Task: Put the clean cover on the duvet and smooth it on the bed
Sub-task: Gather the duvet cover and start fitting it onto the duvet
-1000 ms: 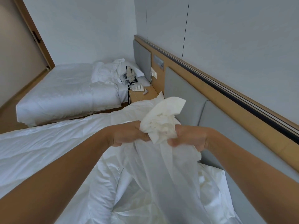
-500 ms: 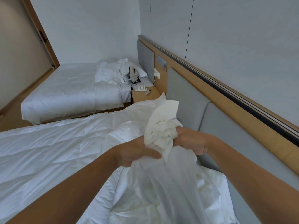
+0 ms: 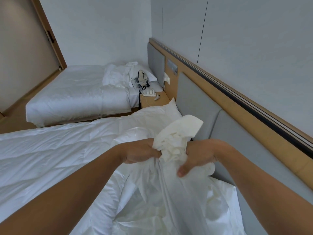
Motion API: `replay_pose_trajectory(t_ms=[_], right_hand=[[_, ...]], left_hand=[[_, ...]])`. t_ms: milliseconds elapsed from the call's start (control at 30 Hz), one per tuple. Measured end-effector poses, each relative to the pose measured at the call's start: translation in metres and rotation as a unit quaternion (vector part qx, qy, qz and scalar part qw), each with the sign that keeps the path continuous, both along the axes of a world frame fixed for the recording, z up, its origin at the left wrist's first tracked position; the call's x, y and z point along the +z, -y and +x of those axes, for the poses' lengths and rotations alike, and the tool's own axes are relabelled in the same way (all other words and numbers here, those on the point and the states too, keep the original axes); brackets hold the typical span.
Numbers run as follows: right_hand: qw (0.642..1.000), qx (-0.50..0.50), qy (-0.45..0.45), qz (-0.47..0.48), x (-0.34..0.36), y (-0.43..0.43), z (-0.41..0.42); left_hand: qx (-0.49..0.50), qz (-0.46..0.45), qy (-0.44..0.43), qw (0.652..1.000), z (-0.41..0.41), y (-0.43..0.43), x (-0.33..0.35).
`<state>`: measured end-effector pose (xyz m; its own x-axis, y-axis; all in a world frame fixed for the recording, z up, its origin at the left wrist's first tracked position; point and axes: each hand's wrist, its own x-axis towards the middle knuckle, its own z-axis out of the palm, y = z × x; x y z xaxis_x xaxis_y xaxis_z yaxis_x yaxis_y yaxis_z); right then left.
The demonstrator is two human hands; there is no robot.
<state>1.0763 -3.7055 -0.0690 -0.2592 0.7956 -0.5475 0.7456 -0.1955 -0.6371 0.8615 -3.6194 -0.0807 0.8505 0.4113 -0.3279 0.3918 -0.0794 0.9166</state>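
Observation:
A bunched corner of cream duvet (image 3: 177, 133) sticks up between my two hands near the grey headboard. My left hand (image 3: 140, 152) grips the gathered fabric from the left. My right hand (image 3: 198, 156) grips it from the right, thumb pointing down. The thin white cover (image 3: 169, 197) hangs from that grip in long folds down to the near bed (image 3: 50, 158). The rest of the duvet lies spread over the bed to the left. How much of the duvet is inside the cover is hidden.
A pillow (image 3: 162, 112) lies at the near bed's head. The padded headboard (image 3: 199, 106) runs along the right. A wooden nightstand (image 3: 155, 99) with small items separates this bed from a second bed (image 3: 76, 94) holding crumpled linen and a bag. A door (image 3: 25, 53) stands far left.
Both hands have kept their grip on the bunched corner and shifted slightly; my left hand rose level with the right again, and the right thumb now points down over the cover.

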Motion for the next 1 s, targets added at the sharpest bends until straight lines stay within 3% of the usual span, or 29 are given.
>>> replay_pose_trajectory(t_ms=[67,133,333,433,567,633,733,867,933,1000], right_hand=[[0.998,0.029,0.059,0.021,0.005,0.001,-0.004],[0.996,0.046,0.051,0.060,0.005,-0.001,-0.003],[0.973,-0.087,-0.194,0.088,-0.016,-0.011,-0.002],[0.967,-0.104,-0.213,0.094,-0.019,-0.013,-0.006],[0.967,-0.104,-0.216,0.091,-0.012,-0.013,-0.004],[0.980,-0.056,-0.178,0.066,-0.005,-0.008,-0.001],[0.998,0.039,-0.011,0.054,0.007,-0.002,0.000],[0.961,0.104,0.240,0.093,0.008,0.000,-0.013],[0.950,0.107,0.265,0.129,0.008,0.003,-0.018],[0.965,0.062,0.195,0.165,0.007,0.004,-0.016]], left_hand=[[0.012,-0.001,0.018,1.000,0.002,0.003,-0.006],[0.041,-0.026,0.038,0.998,0.002,0.005,-0.014],[0.109,-0.117,0.042,0.986,0.000,0.001,-0.012],[0.038,-0.121,-0.013,0.992,-0.006,-0.004,0.001],[-0.095,-0.052,-0.071,0.992,-0.011,-0.007,0.014],[-0.099,-0.010,-0.068,0.993,-0.010,-0.008,0.014],[-0.074,0.021,-0.030,0.997,-0.005,-0.010,0.012],[-0.059,0.129,-0.040,0.989,0.005,0.000,0.008],[-0.039,0.186,-0.047,0.981,0.010,0.002,0.003],[-0.006,0.204,-0.033,0.978,0.013,0.002,0.001]])
